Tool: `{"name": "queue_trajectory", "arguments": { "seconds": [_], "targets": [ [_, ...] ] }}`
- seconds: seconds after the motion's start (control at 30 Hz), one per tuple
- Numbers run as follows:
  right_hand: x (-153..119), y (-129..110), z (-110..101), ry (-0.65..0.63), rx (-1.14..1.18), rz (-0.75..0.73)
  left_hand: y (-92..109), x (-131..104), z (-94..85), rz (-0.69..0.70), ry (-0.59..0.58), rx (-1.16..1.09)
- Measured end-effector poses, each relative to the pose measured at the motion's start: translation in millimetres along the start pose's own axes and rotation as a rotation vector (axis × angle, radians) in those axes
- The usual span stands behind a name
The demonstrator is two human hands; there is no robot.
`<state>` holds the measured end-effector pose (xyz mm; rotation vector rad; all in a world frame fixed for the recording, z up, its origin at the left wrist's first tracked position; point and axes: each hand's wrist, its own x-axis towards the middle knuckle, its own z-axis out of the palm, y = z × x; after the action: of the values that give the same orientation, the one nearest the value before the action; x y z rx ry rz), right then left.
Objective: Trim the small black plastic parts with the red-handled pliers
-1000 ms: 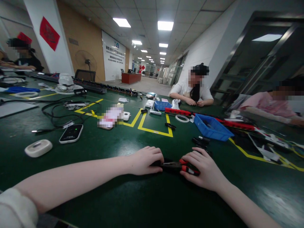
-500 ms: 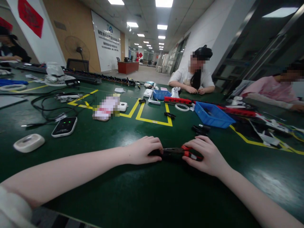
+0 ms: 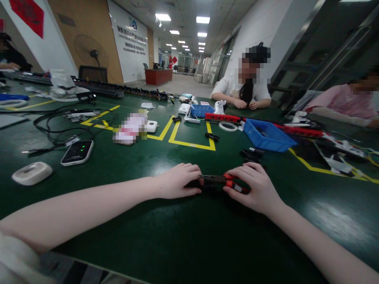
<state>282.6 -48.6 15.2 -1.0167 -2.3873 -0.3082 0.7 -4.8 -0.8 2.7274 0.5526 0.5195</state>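
Note:
My right hand (image 3: 256,187) is closed around the red-and-black handles of a pair of long-nosed pliers (image 3: 215,179), whose jaws point left. My left hand (image 3: 180,181) pinches a small black part (image 3: 194,184) just above the green table. The jaw tips reach the fingertips of my left hand, at the black part. Whether the jaws grip it cannot be made out, since fingers and shadow cover much of it.
Beyond my right hand lie black pieces (image 3: 252,154) and a blue bin (image 3: 268,136). A phone (image 3: 130,128), a white-edged device (image 3: 77,152) and a white oval object (image 3: 32,173) lie to the left, near black cables (image 3: 44,126). A co-worker (image 3: 244,90) sits opposite.
My view has shifted slightly, so the scene sits a little higher in the picture. The plier jaws show more clearly beside my left fingertips. Both hands keep their holds.

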Motion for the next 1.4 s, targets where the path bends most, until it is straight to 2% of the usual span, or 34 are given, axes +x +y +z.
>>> {"name": "queue_trajectory", "arguments": {
  "seconds": [0.2,0.43,0.67,0.97,1.4],
  "targets": [
    [-1,2,-2,-0.047,0.016,0.016,2,1,-0.7,-0.013,-0.004,0.006],
    [-6,10,-1,-0.088,0.022,0.046,4,2,-3.6,-0.090,0.006,-0.072],
    [-5,9,0,-0.118,0.032,0.002,1,1,-2.9,-0.028,-0.016,-0.065],
    [-6,11,0,-0.153,0.015,-0.013,-1,0,-2.5,-0.014,-0.003,-0.093],
    [-5,10,-2,-0.111,-0.033,-0.058,0,1,-3.7,-0.016,-0.004,-0.100]
  ]
}}
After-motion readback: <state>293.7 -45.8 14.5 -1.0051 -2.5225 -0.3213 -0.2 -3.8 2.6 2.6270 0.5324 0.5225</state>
